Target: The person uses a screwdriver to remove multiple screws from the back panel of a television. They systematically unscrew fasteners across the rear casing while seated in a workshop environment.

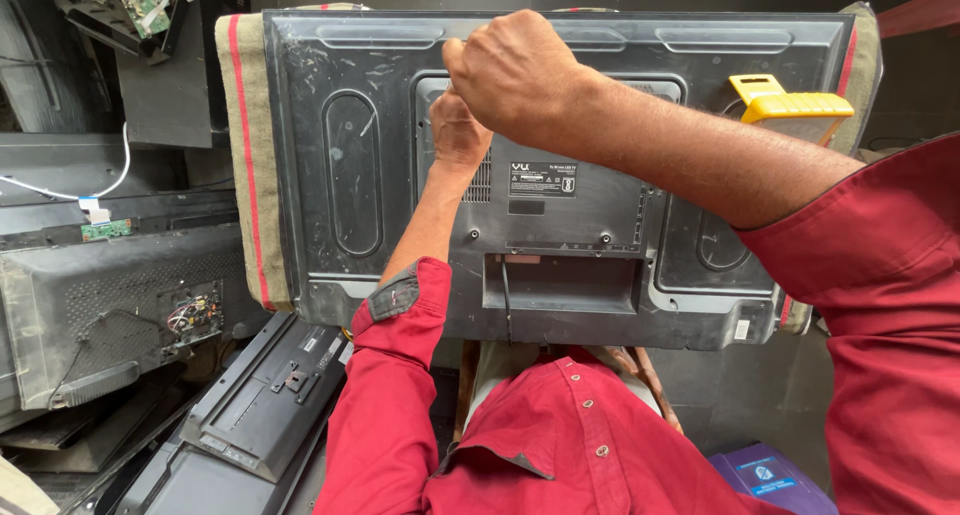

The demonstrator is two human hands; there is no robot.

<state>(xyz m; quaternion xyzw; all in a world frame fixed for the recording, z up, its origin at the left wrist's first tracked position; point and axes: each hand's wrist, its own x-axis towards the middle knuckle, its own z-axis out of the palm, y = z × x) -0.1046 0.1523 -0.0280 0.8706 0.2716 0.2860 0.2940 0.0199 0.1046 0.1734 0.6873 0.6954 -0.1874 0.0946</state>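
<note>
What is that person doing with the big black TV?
A person in a red shirt leans over a TV lying face down on a striped cloth. Both fists, the left hand and the right hand, are closed near the top of its back panel. A yellow tool rests on the TV.

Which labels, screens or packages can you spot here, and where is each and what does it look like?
Label: centre of the television's black back panel; dark rectangle with pale print.
Small sticker: panel's lower right corner; pale, upright.
Purple box: bottom right on the floor; blue-and-white label.
Old sets: stacked left; dark grey backs.
</note>
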